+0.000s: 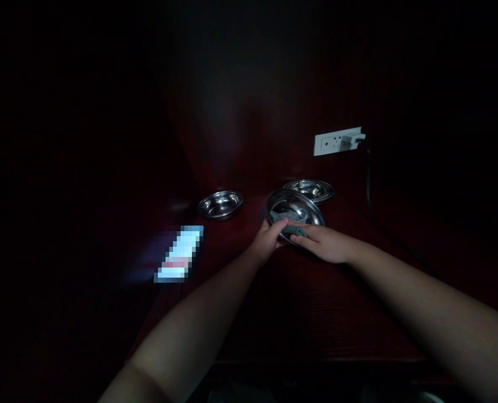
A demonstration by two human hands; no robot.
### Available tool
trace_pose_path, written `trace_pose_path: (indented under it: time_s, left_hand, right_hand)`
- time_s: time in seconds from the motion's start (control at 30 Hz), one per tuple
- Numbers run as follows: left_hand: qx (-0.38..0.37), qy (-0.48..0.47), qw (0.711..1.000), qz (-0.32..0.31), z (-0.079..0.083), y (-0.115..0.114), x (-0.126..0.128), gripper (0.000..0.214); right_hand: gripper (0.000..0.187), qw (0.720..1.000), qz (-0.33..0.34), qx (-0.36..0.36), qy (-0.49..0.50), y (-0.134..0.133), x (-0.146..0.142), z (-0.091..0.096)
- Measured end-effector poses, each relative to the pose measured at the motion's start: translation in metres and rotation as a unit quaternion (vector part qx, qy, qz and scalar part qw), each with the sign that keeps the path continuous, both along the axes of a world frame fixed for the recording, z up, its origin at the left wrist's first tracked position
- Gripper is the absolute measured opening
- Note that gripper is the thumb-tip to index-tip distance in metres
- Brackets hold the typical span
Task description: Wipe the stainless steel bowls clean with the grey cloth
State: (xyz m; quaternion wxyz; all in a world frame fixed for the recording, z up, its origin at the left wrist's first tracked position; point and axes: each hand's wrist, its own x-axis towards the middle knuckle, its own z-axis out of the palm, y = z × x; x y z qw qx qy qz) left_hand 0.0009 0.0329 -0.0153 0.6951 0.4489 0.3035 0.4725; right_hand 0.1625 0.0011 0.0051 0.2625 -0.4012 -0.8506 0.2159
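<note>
A shiny metal bowl (311, 210) is tilted up above the dark red table, its inside towards me. My left hand (269, 238) grips its near left rim, thumb over the edge and the other fingers mostly hidden beneath. Inside the bowl lies a grey-green cloth (289, 217), bunched up. My right hand (322, 240) reaches over the near right rim and presses the cloth against the metal; its fingers are closed on the fabric.
Another metal bowl (220, 205) stands to the left, and metal dishes (311, 190) sit behind the held one. A lit, pixelated screen (179, 254) lies at left. A wall socket (337, 141) holds a plug with a hanging cable (369, 182). Surroundings are very dark.
</note>
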Motion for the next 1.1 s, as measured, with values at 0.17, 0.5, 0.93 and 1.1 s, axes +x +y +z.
trace_pose_path:
  time_s: [0.17, 0.5, 0.93, 1.1]
  left_hand:
    - [0.0, -0.006, 1.0, -0.005, 0.001, -0.001, 0.0, 0.045]
    - [-0.006, 0.001, 1.0, 0.001, 0.002, -0.002, 0.0, 0.044]
    - [-0.016, -0.017, 1.0, 0.002, 0.0, -0.001, 0.0, 0.055]
    - [-0.02, -0.013, 1.0, 0.007, 0.001, -0.001, 0.0, 0.053]
  right_hand:
    - [0.054, 1.0, -0.005, -0.009, -0.006, 0.0, 0.0, -0.001]
    - [0.044, 0.999, -0.001, -0.024, -0.03, -0.006, 0.0, 0.013]
    - [0.042, 0.994, -0.092, -0.029, -0.05, -0.004, 0.001, 0.014]
    - [0.042, 0.995, -0.083, -0.037, -0.047, -0.004, 0.001, 0.015]
